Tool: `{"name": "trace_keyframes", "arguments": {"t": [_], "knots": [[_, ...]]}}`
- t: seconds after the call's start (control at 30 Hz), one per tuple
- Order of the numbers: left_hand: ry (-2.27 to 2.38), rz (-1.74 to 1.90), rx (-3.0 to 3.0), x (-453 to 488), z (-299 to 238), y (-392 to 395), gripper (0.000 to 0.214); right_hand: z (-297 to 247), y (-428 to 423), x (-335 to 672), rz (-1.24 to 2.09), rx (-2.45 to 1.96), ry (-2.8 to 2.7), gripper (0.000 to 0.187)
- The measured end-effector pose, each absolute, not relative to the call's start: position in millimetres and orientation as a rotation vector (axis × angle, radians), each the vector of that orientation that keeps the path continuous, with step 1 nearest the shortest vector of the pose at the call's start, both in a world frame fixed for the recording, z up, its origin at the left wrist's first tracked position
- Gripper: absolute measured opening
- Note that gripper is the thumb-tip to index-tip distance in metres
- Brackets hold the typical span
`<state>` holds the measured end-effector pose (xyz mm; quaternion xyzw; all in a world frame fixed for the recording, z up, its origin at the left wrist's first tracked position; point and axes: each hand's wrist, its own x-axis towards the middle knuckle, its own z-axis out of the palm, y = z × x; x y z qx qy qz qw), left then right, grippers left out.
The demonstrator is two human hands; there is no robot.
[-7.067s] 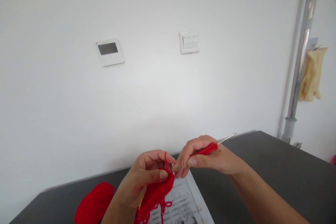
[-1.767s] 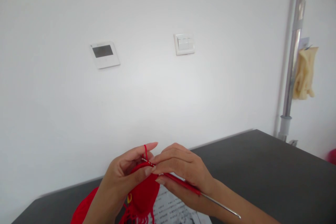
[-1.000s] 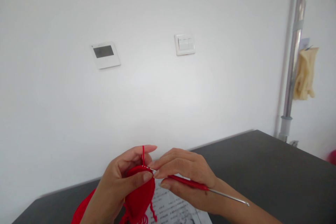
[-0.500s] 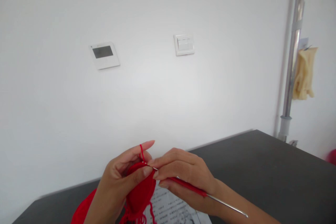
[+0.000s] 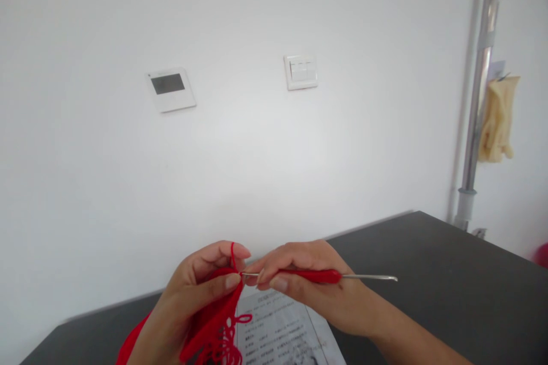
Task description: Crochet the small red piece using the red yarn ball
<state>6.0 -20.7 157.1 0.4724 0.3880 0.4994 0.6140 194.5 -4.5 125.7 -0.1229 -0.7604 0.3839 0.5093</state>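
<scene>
My left hand (image 5: 192, 288) pinches a piece of red crochet work (image 5: 214, 319) between thumb and fingers, with a strand of red yarn running over its index finger. Loose loops hang from the lower part of the piece. In my right hand (image 5: 312, 291) is a crochet hook (image 5: 319, 276) with a red grip and metal ends, lying almost level. Its left tip meets the upper edge of the crochet work near my left thumb, and the exact stitch there is too small to make out. The other hooked end points to the right.
Below the hands, a printed sheet (image 5: 282, 328) lies on the dark table (image 5: 411, 274). More red material (image 5: 131, 342) shows behind my left forearm. The white wall carries a thermostat panel (image 5: 171, 90) and a switch (image 5: 301, 72). A metal pipe (image 5: 477, 108) and yellow gloves (image 5: 499, 117) are at right.
My right hand has rolled the hook from a downward slant to nearly level. The crochet work has tilted in my left hand, its lower end swinging left, and my left index finger has curled down.
</scene>
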Motion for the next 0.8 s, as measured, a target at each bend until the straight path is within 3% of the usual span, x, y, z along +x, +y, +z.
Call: {"name": "trace_keyframes", "arguments": {"t": [0.27, 0.4, 0.5, 0.67, 0.8], "knots": [[0.906, 1.126, 1.105, -3.1, 149.5, -11.7, 0.025, 123.4, 3.6, 194.4, -0.151, -0.138, -2.103, 0.013], [0.9, 1.135, 1.091, -6.4, 147.4, -9.7, 0.025, 118.4, 4.5, 189.0, -0.44, -0.138, -2.11, 0.018], [0.865, 1.121, 1.08, -6.9, 147.1, -9.1, 0.024, 121.3, 2.3, 190.1, -0.372, -0.126, -2.142, 0.019], [0.813, 1.044, 1.122, -6.4, 144.9, -7.9, 0.021, 134.7, -2.0, 203.8, 0.271, -0.163, -2.201, 0.013], [0.821, 0.976, 1.152, -7.5, 142.2, -5.8, 0.022, 143.7, -4.1, 213.9, 0.465, -0.15, -2.207, 0.014]]}}
